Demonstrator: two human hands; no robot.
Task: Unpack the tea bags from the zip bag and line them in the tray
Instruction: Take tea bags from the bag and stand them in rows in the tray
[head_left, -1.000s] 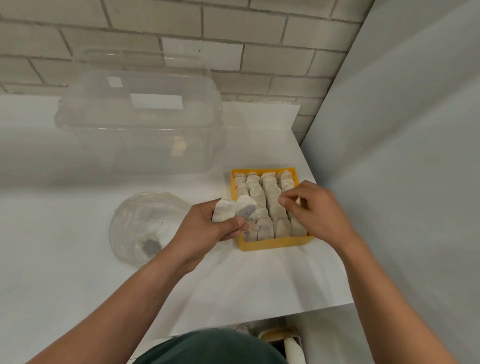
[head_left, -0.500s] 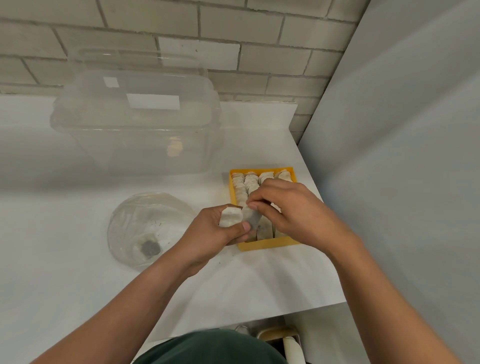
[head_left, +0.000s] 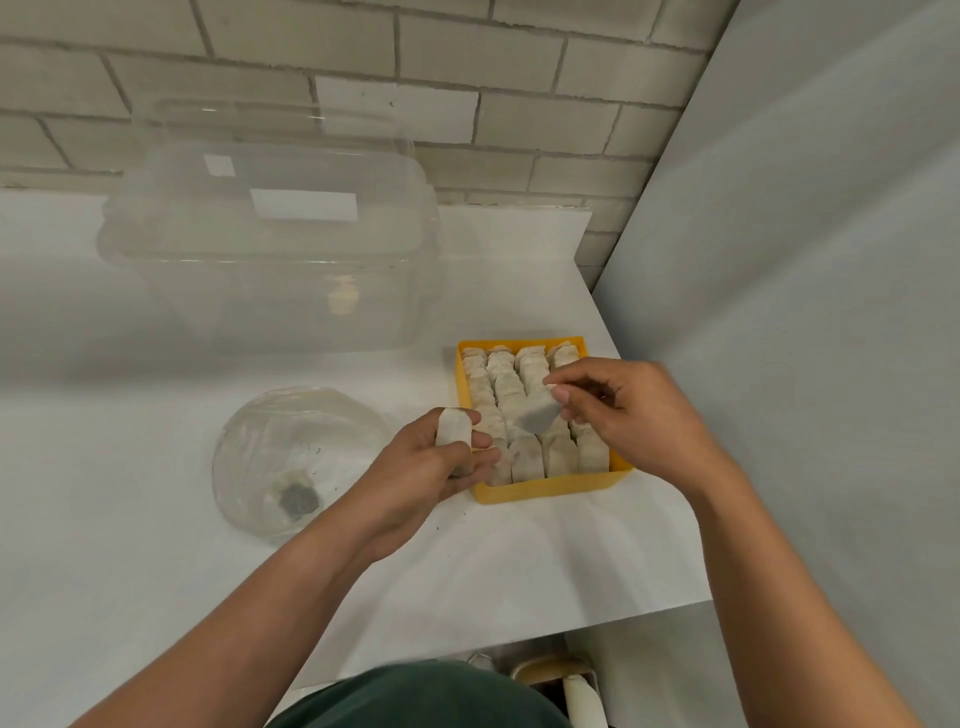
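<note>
While the crumpled clear plastic zip bag (head_left: 301, 462) lies on the white counter (head_left: 156, 545), the left grip (head_left: 436, 467) clasps one pale paper tea bag (head_left: 453, 426); the right grip (head_left: 634, 415) pinches a second tea bag (head_left: 537, 415) over the yellow plastic tray (head_left: 550, 488). Both look light, soft and easily torn; pinch the edges gently.

One white desk (head_left: 104, 467). One yellow tray (head_left: 550, 488) on it, at 3 o'clock. Four rows of tea bags (head_left: 524, 374) packed in the tray, overlapped too tightly for an exact number per row.

Two hands, one more bag in each: one pale tea bag (head_left: 453, 426) gripped in the left hand (head_left: 431, 467), one grey-tinged tea bag (head_left: 537, 415) pinched in the right hand (head_left: 639, 415) above the rows.

One clear zip bag (head_left: 291, 441) at 9 o'clock from the tray, a single dark tea bag (head_left: 298, 500) inside. One large clear plastic box (head_left: 270, 270) at 11 o'clock.
</note>
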